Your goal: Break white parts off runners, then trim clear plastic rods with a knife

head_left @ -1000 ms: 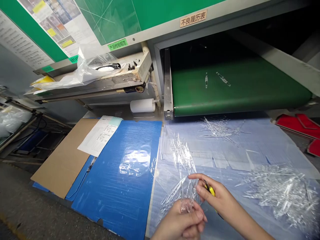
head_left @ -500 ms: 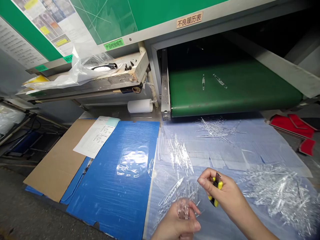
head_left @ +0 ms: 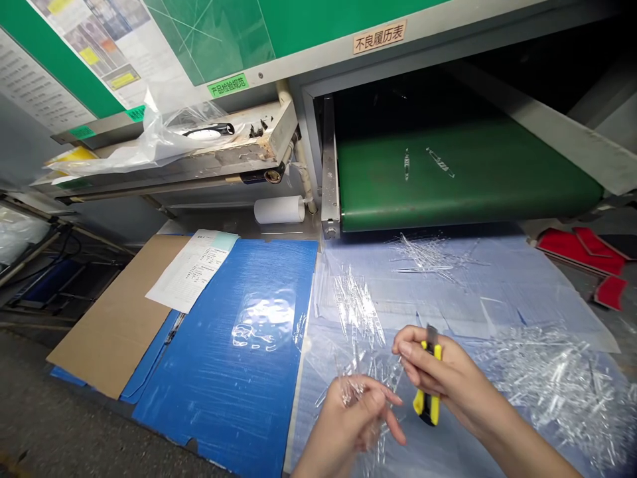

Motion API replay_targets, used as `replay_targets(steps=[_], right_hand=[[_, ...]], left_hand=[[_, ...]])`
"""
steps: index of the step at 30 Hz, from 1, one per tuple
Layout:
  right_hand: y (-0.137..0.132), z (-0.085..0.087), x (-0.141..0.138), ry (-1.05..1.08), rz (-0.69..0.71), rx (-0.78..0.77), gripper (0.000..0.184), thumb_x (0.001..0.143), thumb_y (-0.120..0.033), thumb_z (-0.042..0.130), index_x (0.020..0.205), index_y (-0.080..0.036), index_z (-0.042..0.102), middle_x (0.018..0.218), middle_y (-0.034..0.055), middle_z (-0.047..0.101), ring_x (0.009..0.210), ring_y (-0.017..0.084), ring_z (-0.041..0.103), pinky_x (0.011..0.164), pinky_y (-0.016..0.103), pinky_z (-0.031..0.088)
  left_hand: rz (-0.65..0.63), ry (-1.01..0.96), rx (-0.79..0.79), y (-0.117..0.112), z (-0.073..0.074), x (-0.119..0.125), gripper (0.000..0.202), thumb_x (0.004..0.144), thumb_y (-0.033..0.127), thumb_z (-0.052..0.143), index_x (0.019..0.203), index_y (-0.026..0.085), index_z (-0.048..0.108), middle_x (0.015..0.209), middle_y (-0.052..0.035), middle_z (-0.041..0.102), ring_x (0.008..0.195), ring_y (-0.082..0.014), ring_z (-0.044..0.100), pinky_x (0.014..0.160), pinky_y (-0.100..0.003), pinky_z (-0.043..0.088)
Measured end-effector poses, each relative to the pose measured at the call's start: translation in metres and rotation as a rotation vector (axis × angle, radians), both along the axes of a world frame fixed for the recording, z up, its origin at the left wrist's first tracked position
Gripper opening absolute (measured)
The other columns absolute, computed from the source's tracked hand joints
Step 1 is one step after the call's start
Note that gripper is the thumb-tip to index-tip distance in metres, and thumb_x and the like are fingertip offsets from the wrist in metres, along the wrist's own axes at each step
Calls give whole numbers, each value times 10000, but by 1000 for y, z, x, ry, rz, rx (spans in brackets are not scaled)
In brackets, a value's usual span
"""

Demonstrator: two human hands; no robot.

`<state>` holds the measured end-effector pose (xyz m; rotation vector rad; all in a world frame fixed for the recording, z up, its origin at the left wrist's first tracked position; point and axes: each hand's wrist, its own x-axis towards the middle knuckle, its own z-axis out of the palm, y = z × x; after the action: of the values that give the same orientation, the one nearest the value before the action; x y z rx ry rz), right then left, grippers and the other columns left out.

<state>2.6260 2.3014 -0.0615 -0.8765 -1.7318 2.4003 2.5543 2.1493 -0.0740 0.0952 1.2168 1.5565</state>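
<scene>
Left hand (head_left: 348, 428), fingers closed on a bundle of clear plastic pieces (head_left: 350, 392) low over the surface (head_left: 497, 292), beside right hand (head_left: 442, 382), fingers wrapped round a yellow cutter (head_left: 428, 406); bundle probably best held firm, ends aligned, blade clear of fingertips.

Bright, even light falls from overhead. The recess above the belt (head_left: 468, 179) is nearly black, and a shadow band lies just under its front edge. Left of the belt, the bag (head_left: 149, 143) and film (head_left: 263, 322) glare white. Straight edges bow toward the corners. Below the belt, my left hand (head_left: 348, 425) is slightly blurred.
</scene>
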Motion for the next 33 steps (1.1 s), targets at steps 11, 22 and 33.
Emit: replay_targets(steps=[11, 22, 33], right_hand=[[-28, 4, 30, 640, 311, 1233, 100, 849, -187, 551, 944, -190, 583, 634, 8, 673, 547, 131, 620, 579, 247, 475], [-10, 11, -2, -20, 232, 474, 208, 816, -403, 515, 724, -216, 520, 592, -43, 524, 569, 119, 494, 529, 224, 374], [-13, 8, -8, 33, 274, 396, 263, 871, -426, 427, 720, -215, 465, 574, -49, 441, 572, 125, 426, 559, 248, 330]], left_hand=[[208, 53, 38, 12, 14, -9, 292, 720, 373, 677, 847, 120, 605, 644, -29, 664, 316, 22, 190, 343, -184, 99], [66, 142, -100, 12, 31, -6, 314, 715, 434, 653, 759, 144, 541, 473, 49, 513, 365, -23, 268, 366, -196, 149], [93, 69, -90, 14, 22, -5, 295, 734, 403, 640, 756, 164, 468, 480, 53, 523, 348, -16, 234, 366, -200, 113]])
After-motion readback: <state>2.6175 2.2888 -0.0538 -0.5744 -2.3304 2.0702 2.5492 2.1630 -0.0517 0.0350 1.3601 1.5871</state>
